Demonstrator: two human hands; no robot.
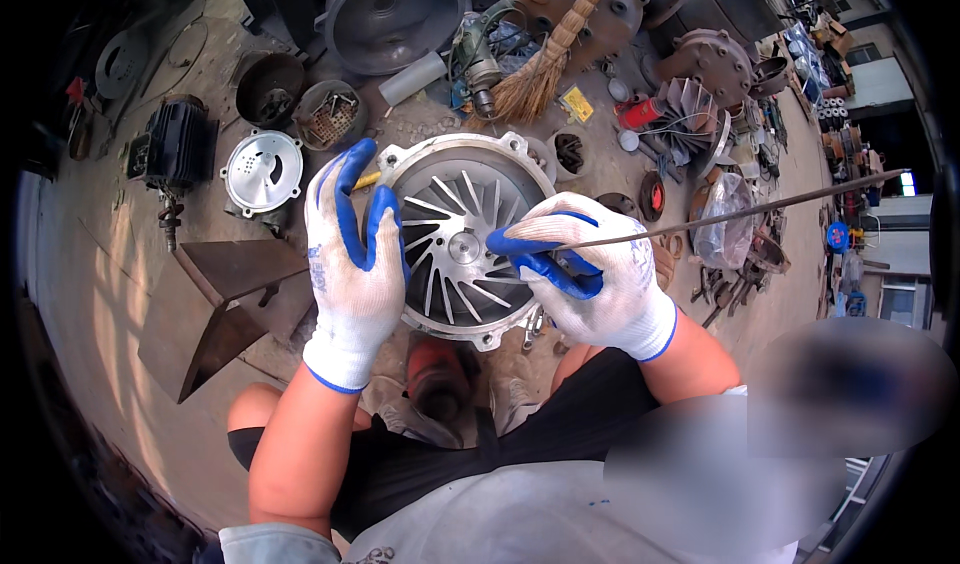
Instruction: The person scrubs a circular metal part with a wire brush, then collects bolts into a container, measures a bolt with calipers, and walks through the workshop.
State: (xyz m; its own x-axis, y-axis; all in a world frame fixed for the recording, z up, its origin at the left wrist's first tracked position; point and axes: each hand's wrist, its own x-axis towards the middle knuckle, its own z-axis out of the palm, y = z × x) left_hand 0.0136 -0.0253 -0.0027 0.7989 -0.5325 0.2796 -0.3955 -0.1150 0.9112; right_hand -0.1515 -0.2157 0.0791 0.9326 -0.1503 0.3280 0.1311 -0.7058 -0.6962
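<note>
Before me an impeller with curved metal blades (445,294) sits inside a round cast-metal housing (450,149) with bolt lugs on its rim. My right hand (600,279), in a white glove with blue-coated fingers, pinches a long thin dark metal rod (740,213) over the right side of the impeller. The rod sticks out far to the right, rising slightly. My left hand (352,254), gloved alike, is raised at the housing's left rim. Its thumb and fingers are apart with nothing between them; whether it touches the rim I cannot tell.
A red cylindrical object (437,379) stands below the housing, between my feet. To the left are an angled steel plate (225,269), a silver round cover (263,171) and a dark motor (178,144). Beyond lie a straw broom (545,76), a power drill (482,64) and a large round casting (395,14).
</note>
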